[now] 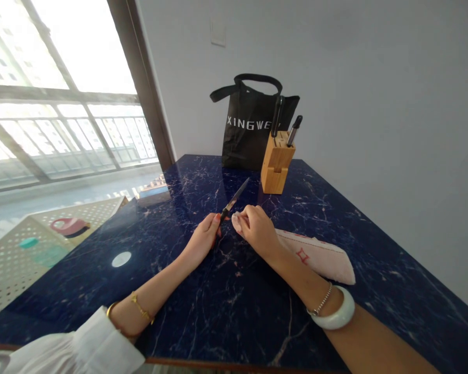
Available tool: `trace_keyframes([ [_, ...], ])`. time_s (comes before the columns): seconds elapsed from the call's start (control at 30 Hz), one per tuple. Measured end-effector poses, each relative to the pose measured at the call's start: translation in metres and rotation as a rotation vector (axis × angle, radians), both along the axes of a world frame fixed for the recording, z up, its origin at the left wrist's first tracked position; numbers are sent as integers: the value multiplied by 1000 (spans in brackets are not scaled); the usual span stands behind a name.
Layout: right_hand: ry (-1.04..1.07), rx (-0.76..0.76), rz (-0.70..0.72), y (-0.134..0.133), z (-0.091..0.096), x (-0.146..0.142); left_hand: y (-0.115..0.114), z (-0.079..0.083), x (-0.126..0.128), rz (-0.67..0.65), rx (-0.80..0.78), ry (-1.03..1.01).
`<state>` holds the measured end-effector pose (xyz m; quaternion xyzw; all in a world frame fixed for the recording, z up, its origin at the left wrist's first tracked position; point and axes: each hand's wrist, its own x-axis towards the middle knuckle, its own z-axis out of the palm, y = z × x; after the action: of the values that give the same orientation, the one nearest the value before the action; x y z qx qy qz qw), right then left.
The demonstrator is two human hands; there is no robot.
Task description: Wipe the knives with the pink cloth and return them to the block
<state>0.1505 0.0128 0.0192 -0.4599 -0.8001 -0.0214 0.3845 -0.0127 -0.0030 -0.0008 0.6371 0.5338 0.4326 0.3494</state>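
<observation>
My left hand is closed round the black handle of a kitchen knife. Its narrow blade points up and away over the table, toward the knife block. Just right of the knife, my right hand is closed, with a whitish bunched end of cloth showing at its fingertips. A pale pink towel with red markings stretches from behind that hand and lies along my right forearm. My hand hides the part between the bunched end and the rest. Blade and cloth appear slightly apart.
A wooden knife block holding black-handled tools stands toward the back of the dark blue marbled table. Behind it is a black bag. A white round disc lies at left. Beyond the left edge, a perforated cream surface carries a pink item.
</observation>
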Motion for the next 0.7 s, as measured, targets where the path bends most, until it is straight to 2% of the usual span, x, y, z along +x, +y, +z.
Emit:
trace_keyframes([
  [0.17, 52, 21, -25, -2, 2, 3, 2, -1, 1, 79, -26, -26],
  [0.3, -55, 71, 33, -6, 3, 0, -1, -3, 3, 0, -36, -14],
  [0.43, -233, 71, -15, -7, 3, -7, -4, -3, 2, -112, -6, 65],
  [0.6, -289, 96, -14, -5, 4, -10, -2, -6, 0, -111, 139, 201],
  [0.7, -300, 81, -43, -3, 2, -10, 1, -8, -1, -126, 127, 194],
])
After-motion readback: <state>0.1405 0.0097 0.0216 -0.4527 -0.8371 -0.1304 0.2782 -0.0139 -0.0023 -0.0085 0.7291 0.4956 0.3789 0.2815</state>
